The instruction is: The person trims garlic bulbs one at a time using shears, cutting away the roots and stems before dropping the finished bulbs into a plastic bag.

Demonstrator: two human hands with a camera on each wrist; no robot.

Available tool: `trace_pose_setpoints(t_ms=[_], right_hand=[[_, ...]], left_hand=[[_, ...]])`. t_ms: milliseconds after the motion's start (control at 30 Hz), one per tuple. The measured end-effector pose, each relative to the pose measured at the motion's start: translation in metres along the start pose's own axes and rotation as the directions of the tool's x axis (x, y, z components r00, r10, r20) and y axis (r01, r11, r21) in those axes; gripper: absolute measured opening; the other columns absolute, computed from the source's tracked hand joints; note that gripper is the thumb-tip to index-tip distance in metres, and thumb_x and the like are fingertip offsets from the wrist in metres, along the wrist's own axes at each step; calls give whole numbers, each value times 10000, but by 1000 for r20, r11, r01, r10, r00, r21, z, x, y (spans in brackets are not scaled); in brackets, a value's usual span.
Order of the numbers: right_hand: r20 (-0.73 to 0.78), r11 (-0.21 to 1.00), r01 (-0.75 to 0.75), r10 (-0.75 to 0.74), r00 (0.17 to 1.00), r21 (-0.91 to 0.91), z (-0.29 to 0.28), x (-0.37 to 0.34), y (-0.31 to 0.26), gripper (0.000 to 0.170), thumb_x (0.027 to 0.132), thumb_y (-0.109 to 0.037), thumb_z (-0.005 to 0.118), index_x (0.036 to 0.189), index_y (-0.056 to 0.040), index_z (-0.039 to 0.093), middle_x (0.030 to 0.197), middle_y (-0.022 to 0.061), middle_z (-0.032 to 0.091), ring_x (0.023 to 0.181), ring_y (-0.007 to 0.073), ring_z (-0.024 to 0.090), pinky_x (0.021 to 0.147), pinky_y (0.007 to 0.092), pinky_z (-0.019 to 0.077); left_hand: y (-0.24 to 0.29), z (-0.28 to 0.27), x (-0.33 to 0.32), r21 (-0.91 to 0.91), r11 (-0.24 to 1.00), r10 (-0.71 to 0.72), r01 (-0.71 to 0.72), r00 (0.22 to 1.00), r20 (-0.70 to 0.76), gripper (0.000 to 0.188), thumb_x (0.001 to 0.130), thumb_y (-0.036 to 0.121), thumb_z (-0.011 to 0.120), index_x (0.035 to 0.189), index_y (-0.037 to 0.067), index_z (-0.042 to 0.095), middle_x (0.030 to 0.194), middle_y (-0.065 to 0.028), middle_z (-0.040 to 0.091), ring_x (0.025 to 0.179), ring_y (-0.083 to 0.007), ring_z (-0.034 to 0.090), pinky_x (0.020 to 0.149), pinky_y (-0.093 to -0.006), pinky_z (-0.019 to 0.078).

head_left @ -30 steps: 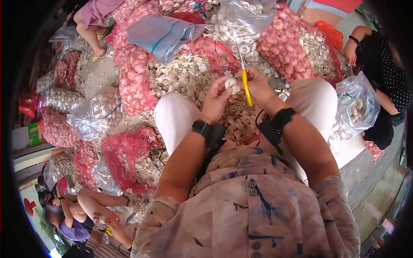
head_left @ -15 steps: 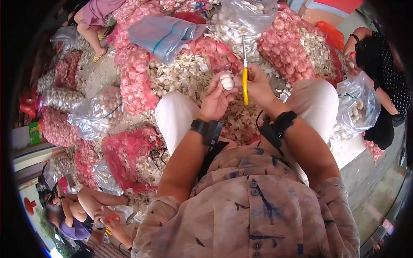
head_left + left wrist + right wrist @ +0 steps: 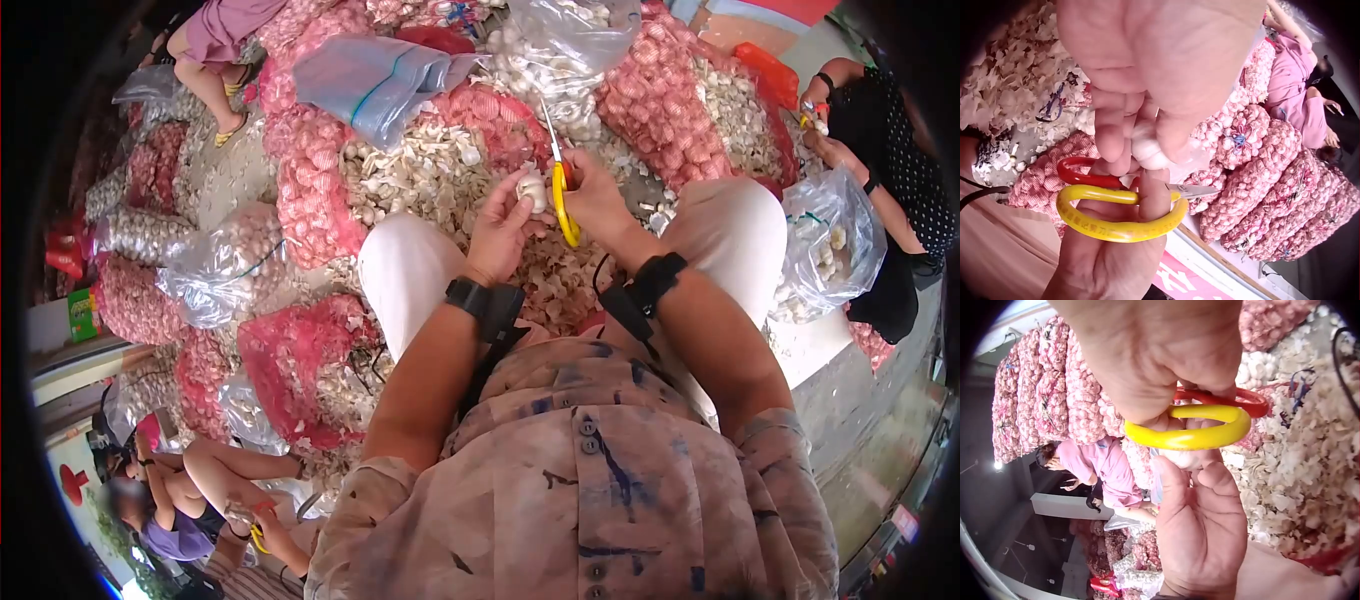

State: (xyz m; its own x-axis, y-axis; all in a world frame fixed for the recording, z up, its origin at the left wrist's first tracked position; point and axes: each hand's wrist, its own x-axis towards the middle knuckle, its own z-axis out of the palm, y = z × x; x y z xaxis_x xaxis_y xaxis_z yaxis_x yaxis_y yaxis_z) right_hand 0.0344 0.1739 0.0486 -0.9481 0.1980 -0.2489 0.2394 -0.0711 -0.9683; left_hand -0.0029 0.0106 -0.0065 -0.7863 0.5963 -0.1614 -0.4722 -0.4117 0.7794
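My left hand (image 3: 498, 228) holds a white garlic bulb (image 3: 532, 188) between thumb and fingers, above a heap of papery skins between the knees. In my right hand (image 3: 600, 205) is a pair of scissors (image 3: 563, 212) with one yellow and one red handle. Fingers of that hand pass through the handle loops, as the right wrist view shows at the yellow handle (image 3: 1194, 440). The blades point away from the body and lean slightly left, just right of the bulb. In the left wrist view the garlic bulb (image 3: 1147, 151) sits close above the handles, partly covered by fingers.
Pink mesh sacks of garlic (image 3: 312, 195) stand around the skin heap (image 3: 410, 175). A clear plastic bag (image 3: 570, 40) of bulbs lies ahead, a folded plastic sheet (image 3: 375, 85) beside it. Another person's hand (image 3: 835, 150) works at right; other people sit at left.
The bulb has turned in the left hand, whose fingers loosened and then closed round it again. The scissors went upright, then tilted left again. The person at right has raised their hands.
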Motion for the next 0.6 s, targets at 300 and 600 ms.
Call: trace_pose_setpoints(t_ms=[300,600], right_hand=[[-13,994,-73,74,997,86,5,-1,6,475,794,-122,785,1176,25,545,897,90,649,788,134,630,687,292,533],[-6,910,-126,140,990,394,-10,17,29,436,851,-39,699,1235,-24,492,900,95,647,759,183,657,629,284,532]], left_hand=[[-1,-13,2,-77,994,-85,80,994,-68,341,1006,223,541,1314,84,499,1117,-52,631,797,-137,615,685,-262,514],[12,0,4,-322,931,-199,171,978,-56,332,1028,266,499,1296,73,533,1001,-76,647,721,-114,584,616,-222,487]])
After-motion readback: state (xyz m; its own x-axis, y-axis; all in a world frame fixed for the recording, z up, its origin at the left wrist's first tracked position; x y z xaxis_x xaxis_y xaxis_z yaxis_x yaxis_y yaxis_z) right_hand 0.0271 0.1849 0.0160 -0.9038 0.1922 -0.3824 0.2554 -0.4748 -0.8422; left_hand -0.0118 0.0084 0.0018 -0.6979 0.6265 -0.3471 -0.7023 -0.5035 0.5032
